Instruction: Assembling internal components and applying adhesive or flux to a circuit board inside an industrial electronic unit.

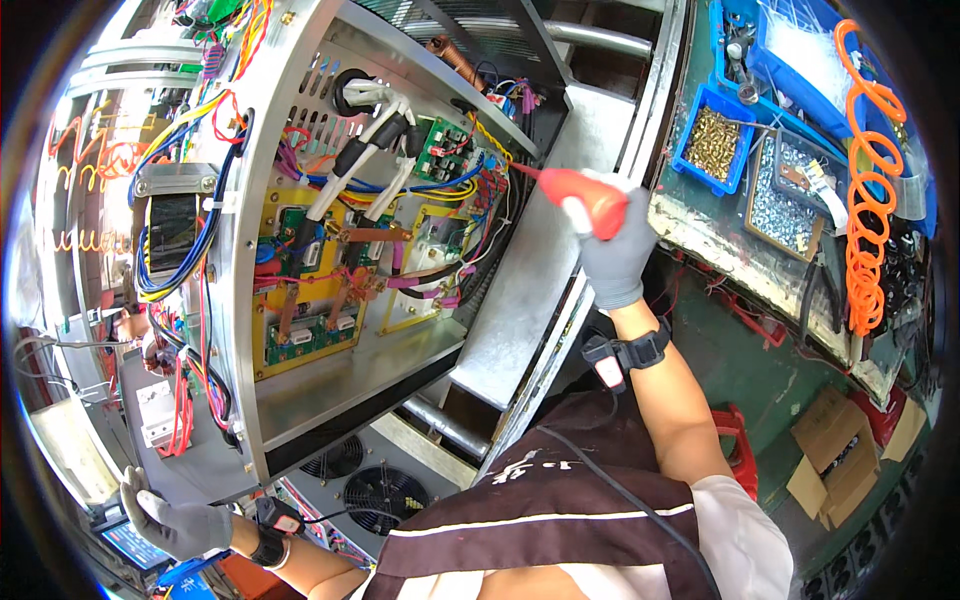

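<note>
In a grey glove, my right hand (617,245) is closed round a red hand tool (585,195) with a thin pointed tip; its exact kind is unclear. That tip points left at the wiring along the right inner side of an open metal cabinet (355,385). Inside the cabinet are green circuit boards (447,150), thick white-sleeved cables (350,165), copper bars and bundles of coloured wires. At the lower left, my gloved left hand (180,522) appears empty with its fingers apart, beside the cabinet's grey lower panel (205,480). Each wrist wears a black strap with a small device.
On the right-hand bench (690,225) stand a blue bin (713,140) of brass-coloured fasteners and a tray (785,195) of silver ones. A coiled orange hose (868,200) hangs there. Below lies an open cardboard box (835,445). Black fans (385,497) sit under the cabinet; a screen (135,545) glows lower left.
</note>
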Demonstrator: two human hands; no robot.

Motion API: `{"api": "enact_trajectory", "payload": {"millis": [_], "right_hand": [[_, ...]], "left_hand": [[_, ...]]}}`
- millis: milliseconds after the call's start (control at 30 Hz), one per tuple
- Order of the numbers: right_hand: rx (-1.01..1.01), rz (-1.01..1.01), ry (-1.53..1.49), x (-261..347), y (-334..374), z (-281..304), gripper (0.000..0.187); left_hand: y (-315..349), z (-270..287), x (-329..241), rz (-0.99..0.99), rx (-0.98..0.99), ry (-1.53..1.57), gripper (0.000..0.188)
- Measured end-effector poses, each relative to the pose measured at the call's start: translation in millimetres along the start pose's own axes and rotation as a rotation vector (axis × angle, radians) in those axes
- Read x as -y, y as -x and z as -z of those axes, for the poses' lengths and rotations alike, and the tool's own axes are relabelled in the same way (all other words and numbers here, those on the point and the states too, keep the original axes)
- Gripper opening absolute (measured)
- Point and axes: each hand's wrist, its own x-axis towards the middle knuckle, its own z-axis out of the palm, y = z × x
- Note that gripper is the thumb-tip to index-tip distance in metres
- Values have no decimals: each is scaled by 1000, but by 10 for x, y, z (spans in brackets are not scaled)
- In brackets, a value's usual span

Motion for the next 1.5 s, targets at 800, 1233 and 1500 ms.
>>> {"api": "enact_trajectory", "payload": {"millis": [800, 1233, 1500], "right_hand": [[-96, -628, -701, 89, 674, 342, 38], [43, -682, -699, 271, 876, 275, 39], [272, 121, -142, 498, 1153, -23, 51]], "left_hand": [[7, 40, 247, 21, -145, 237, 23], [31, -16, 122, 2, -152, 111, 23], [25, -58, 153, -122, -119, 200, 23]]}}
